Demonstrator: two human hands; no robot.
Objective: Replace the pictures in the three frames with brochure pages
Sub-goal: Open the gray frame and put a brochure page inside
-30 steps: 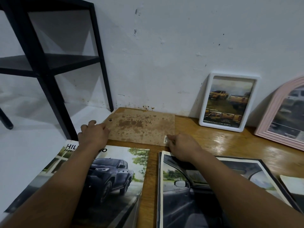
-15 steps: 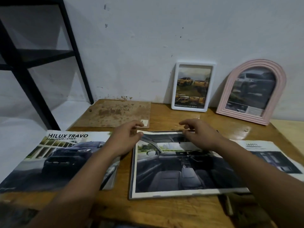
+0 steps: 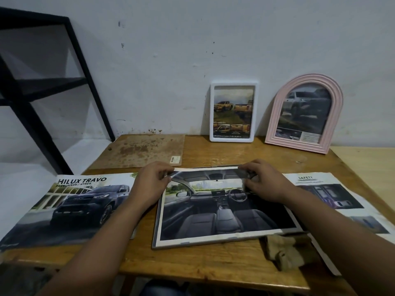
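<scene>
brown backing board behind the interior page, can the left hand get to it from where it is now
Probably yes. The backing board lies flat and bare just beyond the left hand, with nothing between them. But that hand is pinching the top edge of the interior page, so it would have to let go first.

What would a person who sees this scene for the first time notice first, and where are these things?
First, the two hands, left hand and right hand, pinching the far edge of the car interior page at the middle of the wooden table. Next, the white frame and the pink arched frame, leaning on the wall at the back right. The Hilux Travo brochure lies at the left.
</scene>
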